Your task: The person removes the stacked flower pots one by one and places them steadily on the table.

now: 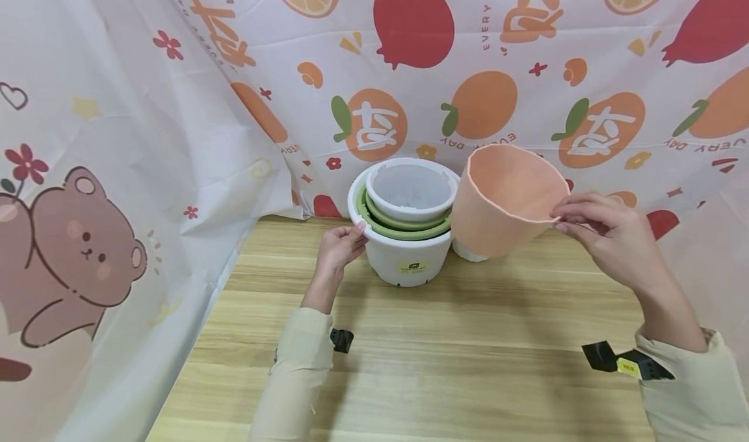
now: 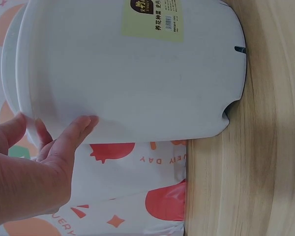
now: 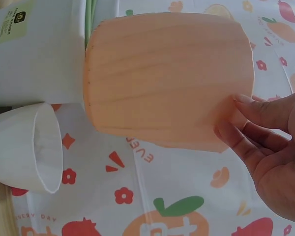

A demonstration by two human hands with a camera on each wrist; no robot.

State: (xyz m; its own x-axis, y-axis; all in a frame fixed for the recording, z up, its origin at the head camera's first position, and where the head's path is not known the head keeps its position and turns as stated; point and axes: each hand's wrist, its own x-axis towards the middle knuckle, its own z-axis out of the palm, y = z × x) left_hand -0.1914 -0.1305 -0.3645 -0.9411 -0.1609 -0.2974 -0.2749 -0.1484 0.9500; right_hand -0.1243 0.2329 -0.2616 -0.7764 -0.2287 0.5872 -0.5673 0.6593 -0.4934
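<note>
In the head view, my left hand [image 1: 339, 250] holds the left rim of a large white flowerpot [image 1: 386, 260] standing on the table. Its thumb is at the rim, and fingers lie along the outer wall in the left wrist view. Nested inside are green flowerpots [image 1: 404, 235] and, uppermost, a smaller white flowerpot [image 1: 415, 188]. My right hand [image 1: 608, 234] pinches the rim of a peach flowerpot [image 1: 480, 221], which hangs tilted at the stack's right side, its mouth up. Whether it touches the stack I cannot tell. Partly hidden behind it stands a small white pot [image 3: 14, 147].
The wood-grain table [image 1: 445, 364] stretches in front of the pots. A fruit-print cloth [image 1: 433, 97] hangs close behind them, and a pale cloth with a bear print [image 1: 88, 253] borders the table's left edge. Both wrists carry small black devices [image 1: 341, 340].
</note>
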